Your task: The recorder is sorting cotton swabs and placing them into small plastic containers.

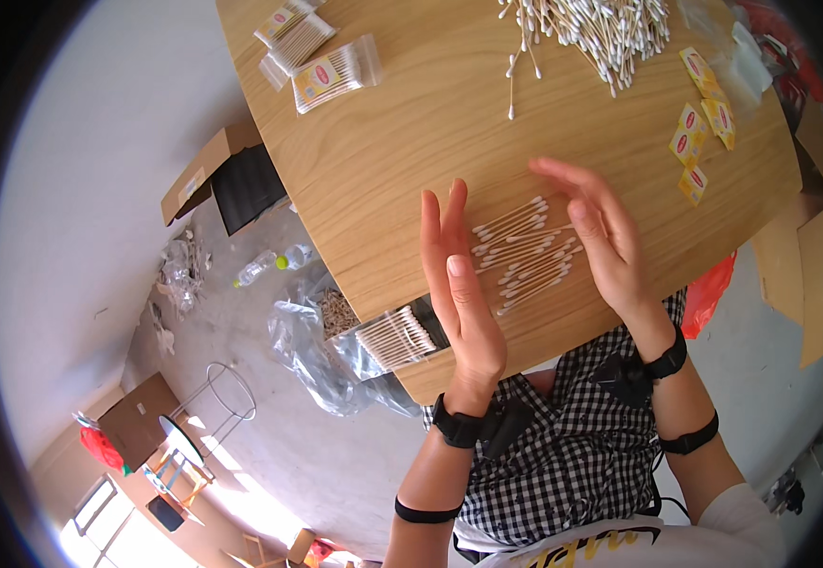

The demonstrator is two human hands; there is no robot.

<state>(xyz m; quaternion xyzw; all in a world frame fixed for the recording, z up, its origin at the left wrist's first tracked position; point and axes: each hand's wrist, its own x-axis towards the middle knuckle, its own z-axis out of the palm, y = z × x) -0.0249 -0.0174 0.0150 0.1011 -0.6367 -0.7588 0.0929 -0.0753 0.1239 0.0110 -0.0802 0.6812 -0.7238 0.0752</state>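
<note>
A loose layer of cotton swabs [525, 248] lies on the wooden table [364, 189] near its front edge, roughly side by side, a few slanting across the others. My left hand [459, 293] stands on edge along their left ends, fingers stretched out and thumb up. Along the right ends is my right hand [610, 241], its fingers spread and slightly curved. Neither hand grips anything; whether the palms touch the swab tips I cannot tell. A large heap of cotton swabs [610, 33] sits at the far side of the table.
Clear packets of swabs [331, 78] lie far left. Yellow and white cards [689, 134] are scattered at the right. At the front left corner, a transparent container [395, 338] holds a row of swabs. Plastic bottles [258, 269] and an open cardboard box [213, 170] are on the floor.
</note>
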